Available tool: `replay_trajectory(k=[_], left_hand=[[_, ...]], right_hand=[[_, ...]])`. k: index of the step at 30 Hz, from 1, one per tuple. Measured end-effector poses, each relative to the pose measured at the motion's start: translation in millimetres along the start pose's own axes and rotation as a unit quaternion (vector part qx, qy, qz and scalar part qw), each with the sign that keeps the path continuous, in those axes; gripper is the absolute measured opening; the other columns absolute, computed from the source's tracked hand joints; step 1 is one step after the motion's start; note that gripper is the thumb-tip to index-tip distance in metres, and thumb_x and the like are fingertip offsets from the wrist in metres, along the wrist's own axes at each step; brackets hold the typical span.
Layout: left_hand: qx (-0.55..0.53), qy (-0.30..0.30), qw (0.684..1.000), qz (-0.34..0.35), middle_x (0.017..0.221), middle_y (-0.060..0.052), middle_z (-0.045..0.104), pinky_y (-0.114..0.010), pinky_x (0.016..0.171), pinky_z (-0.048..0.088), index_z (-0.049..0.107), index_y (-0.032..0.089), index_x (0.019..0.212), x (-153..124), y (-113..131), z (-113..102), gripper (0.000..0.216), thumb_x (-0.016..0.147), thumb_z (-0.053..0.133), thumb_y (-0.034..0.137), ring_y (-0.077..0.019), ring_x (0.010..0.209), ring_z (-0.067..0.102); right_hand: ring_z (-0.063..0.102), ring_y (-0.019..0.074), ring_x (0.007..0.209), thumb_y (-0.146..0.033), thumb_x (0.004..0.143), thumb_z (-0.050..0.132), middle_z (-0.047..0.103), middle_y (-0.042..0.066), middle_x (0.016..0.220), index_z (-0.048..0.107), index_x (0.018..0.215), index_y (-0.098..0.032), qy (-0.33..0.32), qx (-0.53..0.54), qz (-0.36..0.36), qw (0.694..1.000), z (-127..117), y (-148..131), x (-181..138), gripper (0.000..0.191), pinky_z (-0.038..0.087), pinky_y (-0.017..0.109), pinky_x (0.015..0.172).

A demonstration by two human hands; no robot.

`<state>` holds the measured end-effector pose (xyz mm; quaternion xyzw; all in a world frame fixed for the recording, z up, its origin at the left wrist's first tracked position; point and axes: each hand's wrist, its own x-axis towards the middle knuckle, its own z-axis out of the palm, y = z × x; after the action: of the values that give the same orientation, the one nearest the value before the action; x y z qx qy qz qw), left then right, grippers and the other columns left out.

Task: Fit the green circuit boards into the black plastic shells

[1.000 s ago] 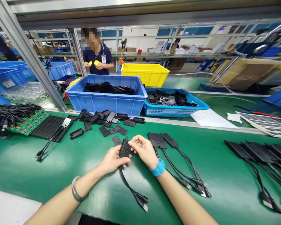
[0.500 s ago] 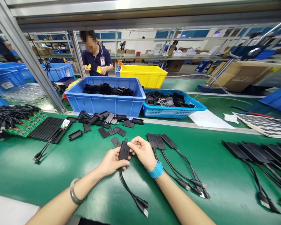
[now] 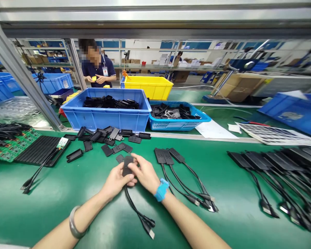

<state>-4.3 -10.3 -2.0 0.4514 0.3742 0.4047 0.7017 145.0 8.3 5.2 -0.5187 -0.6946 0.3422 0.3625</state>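
Both my hands grip one small black plastic adapter body point(image 3: 127, 164) just above the green belt. My left hand point(image 3: 115, 181) holds it from the left and below, fingers curled round it. My right hand point(image 3: 144, 172), with a blue band at the wrist, closes on it from the right. Two black cables point(image 3: 138, 211) hang from the adapter and end in plugs near the front edge. Loose black shell halves point(image 3: 107, 137) lie scattered just beyond my hands.
Three finished adapters with cables point(image 3: 168, 156) lie right of my hands, several more point(image 3: 274, 166) at far right. Behind stand a blue bin point(image 3: 106, 116) and a blue basket point(image 3: 177, 122) of black parts, and a yellow bin point(image 3: 147, 86). Green circuit boards point(image 3: 11, 147) and a black tray point(image 3: 40, 150) sit left. A person stands across the line.
My hands have closed in tighter over the adapter, the right fingers now covering more of it. The view has shifted right, showing more of the finished pieces.
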Motion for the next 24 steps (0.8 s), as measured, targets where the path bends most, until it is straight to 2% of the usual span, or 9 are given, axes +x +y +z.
replay_trajectory(k=[3, 5, 7, 11, 14, 16, 19, 22, 24], left_hand=[[-0.056, -0.057, 0.997, 0.017, 0.114, -0.013, 0.066, -0.031, 0.086, 0.052, 0.034, 0.021, 0.142, -0.4, -2.4, -5.3, 0.091, 0.066, 0.083, 0.025, -0.0216, 0.098, 0.067], [-0.058, -0.094, 0.994, -0.007, 0.121, -0.015, 0.063, -0.035, 0.09, 0.05, 0.022, 0.023, 0.148, -0.9, -5.0, -9.6, 0.102, 0.066, 0.083, 0.025, -0.0241, 0.106, 0.064], [-0.037, -0.098, 0.994, -0.027, 0.131, -0.018, 0.057, -0.038, 0.091, 0.049, 0.016, 0.024, 0.15, -1.6, -6.7, -12.5, 0.103, 0.07, 0.08, 0.027, -0.0257, 0.112, 0.06], [0.04, -0.089, 0.995, -0.013, 0.133, -0.019, 0.054, -0.04, 0.089, 0.05, 0.025, 0.022, 0.147, -2.9, -6.5, -13.4, 0.087, 0.076, 0.075, 0.032, -0.0255, 0.11, 0.06], [0.085, -0.09, 0.992, 0.019, 0.129, -0.018, 0.057, -0.039, 0.086, 0.051, 0.033, 0.021, 0.143, -2.5, -7.0, -12.5, 0.075, 0.079, 0.07, 0.035, -0.0241, 0.105, 0.061], [0.114, -0.083, 0.989, 0.038, 0.127, -0.017, 0.058, -0.038, 0.085, 0.052, 0.035, 0.02, 0.141, -1.6, -8.2, -12.2, 0.07, 0.08, 0.068, 0.035, -0.0235, 0.105, 0.061], [0.167, -0.066, 0.981, 0.066, 0.124, -0.016, 0.06, -0.036, 0.084, 0.052, 0.039, 0.019, 0.139, -0.8, -9.1, -12.4, 0.062, 0.083, 0.063, 0.032, -0.0225, 0.105, 0.062], [0.221, -0.047, 0.969, 0.098, 0.122, -0.015, 0.062, -0.034, 0.082, 0.053, 0.044, 0.018, 0.135, -1.2, -7.8, -12.5, 0.054, 0.084, 0.059, 0.028, -0.0215, 0.104, 0.063], [0.253, -0.039, 0.959, 0.119, 0.12, -0.014, 0.063, -0.033, 0.082, 0.054, 0.047, 0.019, 0.132, -1.7, -6.3, -12.2, 0.049, 0.085, 0.058, 0.027, -0.0205, 0.102, 0.064]], right_hand=[[0.055, 0.0263, 0.1, -0.033, 0.084, 0.06, 0.058, 0.012, 0.11, 0.041, 0.14, -0.017, 0.008, -0.153, -0.067, 0.986, 3.3, -6.6, -5.5, 0.061, 0.049, 0.041, 0.088], [0.055, 0.0259, 0.1, -0.026, 0.087, 0.053, 0.057, 0.014, 0.109, 0.039, 0.141, -0.012, -0.005, -0.232, -0.057, 0.971, -2.9, -9.7, -5.2, 0.057, 0.049, 0.04, 0.088], [0.056, 0.0269, 0.099, -0.021, 0.087, 0.049, 0.058, 0.017, 0.108, 0.042, 0.138, -0.005, 0.0, -0.322, -0.008, 0.947, -15.7, -9.6, -2.7, 0.054, 0.048, 0.04, 0.089], [0.05, 0.0373, 0.113, -0.024, 0.086, 0.055, 0.054, 0.025, 0.123, 0.043, 0.14, -0.005, 0.041, -0.476, 0.099, 0.873, -40.1, 5.4, 2.3, 0.059, 0.043, 0.049, 0.091], [0.032, 0.0485, 0.131, -0.041, 0.089, 0.053, 0.034, 0.029, 0.146, 0.035, 0.145, -0.007, 0.066, -0.505, 0.161, 0.845, -39.1, 25.2, 5.5, 0.068, 0.03, 0.062, 0.099], [0.025, 0.0506, 0.135, -0.041, 0.092, 0.047, 0.026, 0.028, 0.151, 0.031, 0.148, -0.009, 0.06, -0.505, 0.177, 0.842, -30.8, 36.2, 7.1, 0.066, 0.02, 0.066, 0.102], [0.02, 0.0493, 0.138, -0.036, 0.093, 0.045, 0.024, 0.025, 0.154, 0.029, 0.149, -0.012, 0.048, -0.498, 0.147, 0.853, -19.3, 42.4, 4.9, 0.063, 0.012, 0.064, 0.105], [0.018, 0.0463, 0.14, -0.038, 0.091, 0.046, 0.024, 0.022, 0.155, 0.03, 0.149, -0.015, 0.014, -0.47, 0.105, 0.876, -16.8, 37.5, -4.8, 0.064, 0.013, 0.061, 0.108], [0.015, 0.0446, 0.141, -0.047, 0.089, 0.048, 0.023, 0.021, 0.155, 0.029, 0.149, -0.016, -0.001, -0.455, 0.091, 0.886, -18.2, 32.1, -11.9, 0.07, 0.013, 0.059, 0.108]])
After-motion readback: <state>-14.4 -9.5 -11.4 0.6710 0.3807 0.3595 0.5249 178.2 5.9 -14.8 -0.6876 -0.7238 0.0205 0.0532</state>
